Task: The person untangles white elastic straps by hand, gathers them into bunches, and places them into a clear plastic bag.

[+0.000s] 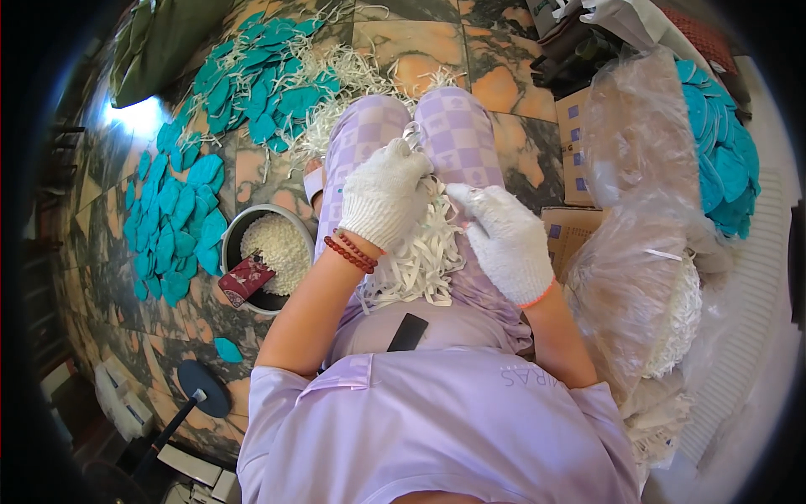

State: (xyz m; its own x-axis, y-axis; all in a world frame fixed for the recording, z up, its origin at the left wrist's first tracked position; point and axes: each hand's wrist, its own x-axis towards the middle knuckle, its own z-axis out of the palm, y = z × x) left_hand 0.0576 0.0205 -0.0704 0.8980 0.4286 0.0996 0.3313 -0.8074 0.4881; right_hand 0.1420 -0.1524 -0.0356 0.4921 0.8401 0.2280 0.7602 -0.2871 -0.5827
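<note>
Both of my hands wear white knitted gloves and are over my lap. My left hand (384, 191) is closed above my knees, with a pale looped bit (412, 133) peeking out past its fingers; what it grips is mostly hidden. My right hand (506, 242) lies to the right of it, thumb and forefinger apart, with nothing visible between them. Between the hands and below them, a heap of narrow white strips (426, 262) rests on my thighs. A small black rectangular piece (408, 332) lies on the cloth over my lap.
Teal flat pieces (172, 220) spread over the marbled floor at left, with more white strips (336, 105) beyond. A metal pot (270, 210) of small white pieces stands beside my left leg. At right are cardboard boxes (574, 147) and clear plastic bags (634, 126) holding teal and white pieces.
</note>
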